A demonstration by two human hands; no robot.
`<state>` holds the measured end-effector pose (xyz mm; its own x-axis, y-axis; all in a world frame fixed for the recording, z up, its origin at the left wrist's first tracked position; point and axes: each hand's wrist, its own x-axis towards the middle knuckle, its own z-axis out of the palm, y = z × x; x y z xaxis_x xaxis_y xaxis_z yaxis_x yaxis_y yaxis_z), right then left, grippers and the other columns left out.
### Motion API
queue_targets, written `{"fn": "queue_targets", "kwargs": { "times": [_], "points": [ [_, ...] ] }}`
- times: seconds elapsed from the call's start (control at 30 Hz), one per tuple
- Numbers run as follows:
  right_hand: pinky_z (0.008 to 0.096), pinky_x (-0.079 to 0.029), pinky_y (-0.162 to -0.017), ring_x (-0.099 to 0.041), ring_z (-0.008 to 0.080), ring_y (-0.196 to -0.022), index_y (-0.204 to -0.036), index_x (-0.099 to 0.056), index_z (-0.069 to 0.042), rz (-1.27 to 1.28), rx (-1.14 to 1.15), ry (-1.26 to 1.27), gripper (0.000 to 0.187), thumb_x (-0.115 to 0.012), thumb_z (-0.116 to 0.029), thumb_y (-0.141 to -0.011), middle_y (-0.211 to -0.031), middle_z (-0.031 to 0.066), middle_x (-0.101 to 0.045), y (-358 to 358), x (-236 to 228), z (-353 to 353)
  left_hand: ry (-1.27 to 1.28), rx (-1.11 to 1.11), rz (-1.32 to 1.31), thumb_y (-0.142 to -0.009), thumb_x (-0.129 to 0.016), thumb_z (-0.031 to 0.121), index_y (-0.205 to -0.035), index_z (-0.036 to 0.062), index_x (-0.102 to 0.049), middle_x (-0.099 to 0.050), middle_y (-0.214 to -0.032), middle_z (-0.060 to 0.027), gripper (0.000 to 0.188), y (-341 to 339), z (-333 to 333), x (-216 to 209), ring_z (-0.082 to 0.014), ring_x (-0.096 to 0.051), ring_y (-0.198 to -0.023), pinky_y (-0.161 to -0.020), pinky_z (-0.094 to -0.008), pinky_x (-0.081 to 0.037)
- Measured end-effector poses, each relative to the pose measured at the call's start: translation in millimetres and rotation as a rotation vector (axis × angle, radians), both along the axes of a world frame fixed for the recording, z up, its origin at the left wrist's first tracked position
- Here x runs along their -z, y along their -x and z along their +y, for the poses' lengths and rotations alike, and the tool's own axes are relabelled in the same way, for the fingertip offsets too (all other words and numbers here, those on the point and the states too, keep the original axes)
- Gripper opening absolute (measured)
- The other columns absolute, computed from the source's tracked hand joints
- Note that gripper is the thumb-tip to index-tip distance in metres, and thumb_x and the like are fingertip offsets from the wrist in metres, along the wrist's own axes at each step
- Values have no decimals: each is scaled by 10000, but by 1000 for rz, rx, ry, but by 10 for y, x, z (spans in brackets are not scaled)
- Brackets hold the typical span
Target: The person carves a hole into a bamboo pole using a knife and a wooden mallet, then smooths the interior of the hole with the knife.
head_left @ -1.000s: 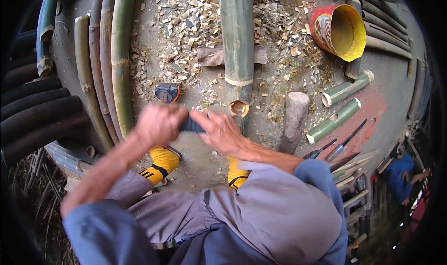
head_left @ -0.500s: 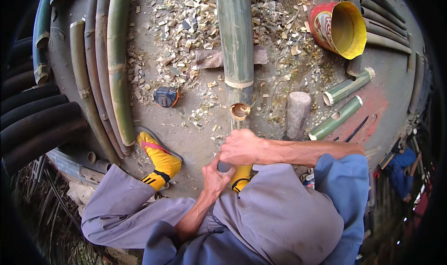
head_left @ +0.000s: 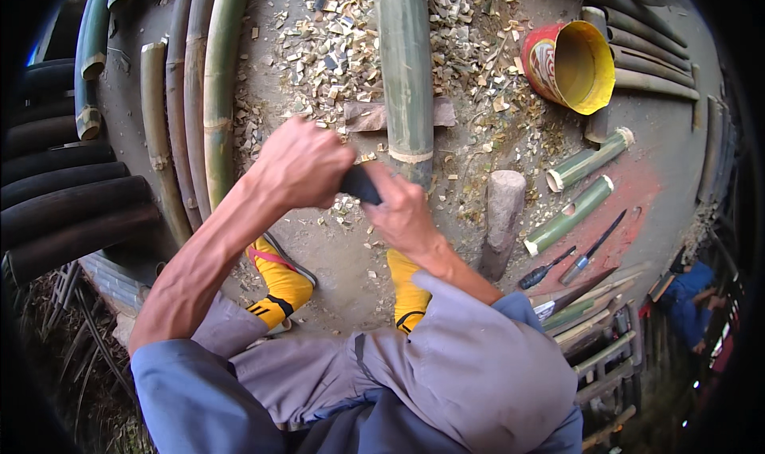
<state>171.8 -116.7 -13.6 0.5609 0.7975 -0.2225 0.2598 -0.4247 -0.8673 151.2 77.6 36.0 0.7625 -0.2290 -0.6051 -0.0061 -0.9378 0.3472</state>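
Gripping one dark cylinder (head_left: 361,184): two hands (head_left: 303,165) (head_left: 407,216)

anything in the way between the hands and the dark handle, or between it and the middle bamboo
Nothing visible separates the left hand or right hand from the handle; both grip it. Toward the middle bamboo, only the right hand overlaps its near end, hiding what lies behind.

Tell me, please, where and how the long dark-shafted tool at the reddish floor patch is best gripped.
Probably by its thick grey handle, from above and from the person's side: that end points back toward the person, while the slim dark shaft points away. A shorter tool lies close on its left.
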Motion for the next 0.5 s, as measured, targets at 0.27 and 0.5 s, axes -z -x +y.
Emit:
{"fn": "queue_targets", "kwargs": {
  "times": [0.27,0.5],
  "points": [
    [436,-509,-603,-612,302,-653,-976,-599,-70,-126,-932,-24,220,-581,-38,-759,-658,101,-596,-29,-47,-13,367,-1161,144,-597,-761,254,-823,45,-692,-674,-674,-138,315,1789,-1091,330,-277,-665,-605,-666,-396,-548],
    [495,-484,-591,-611,419,-706,-1017,-434,2,181,162,-87,360,-640,41,-724,-789,227,-574,110,-49,211,-1,197,-135,-646,-607,90,-628,96,-605,-596,-571,-79,19,-92,197,90,-216,-606,-531,-451,-367,-484]
  ]
}}
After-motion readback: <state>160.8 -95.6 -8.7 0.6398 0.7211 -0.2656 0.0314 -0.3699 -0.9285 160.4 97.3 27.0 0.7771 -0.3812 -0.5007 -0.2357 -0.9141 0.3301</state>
